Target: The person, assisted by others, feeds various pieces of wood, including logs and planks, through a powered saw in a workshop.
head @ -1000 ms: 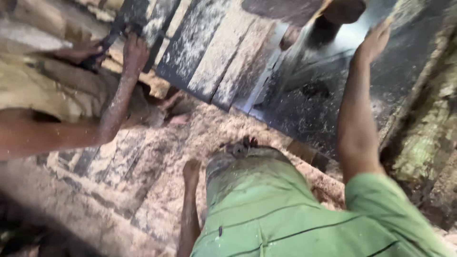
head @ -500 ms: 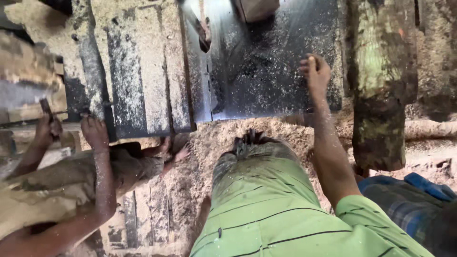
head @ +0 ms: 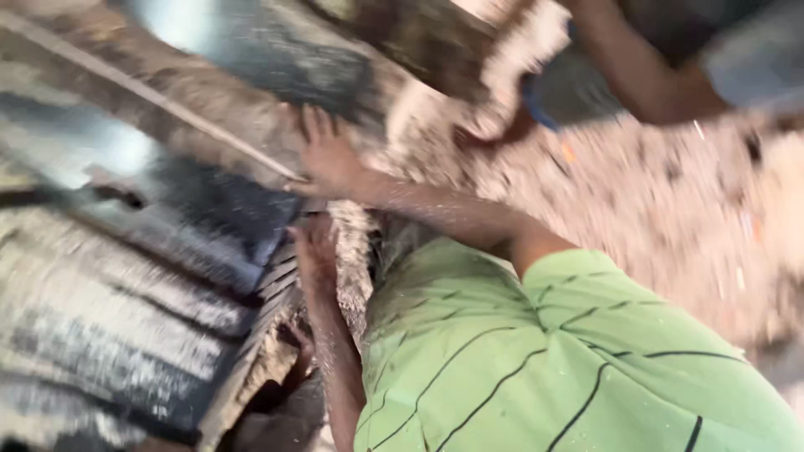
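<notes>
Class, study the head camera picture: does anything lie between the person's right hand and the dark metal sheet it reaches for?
Nothing visible does. The right hand already lies flat on the sawdust-dusted edge of the dark metal sheet. The left hand rests lower on the same edge. The picture is blurred, so small scraps under the palm cannot be ruled out.

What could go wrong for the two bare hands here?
1. The right hand lies flat on a dark metal sheet close to its raised edge, with no glove; the edge might cut it.
2. The left hand rests by the stacked sheet ends, where it could be pinched if they shift.
3. Sawdust covers the ground and the arms, so footing may slip. Another person's arm works close by.
</notes>
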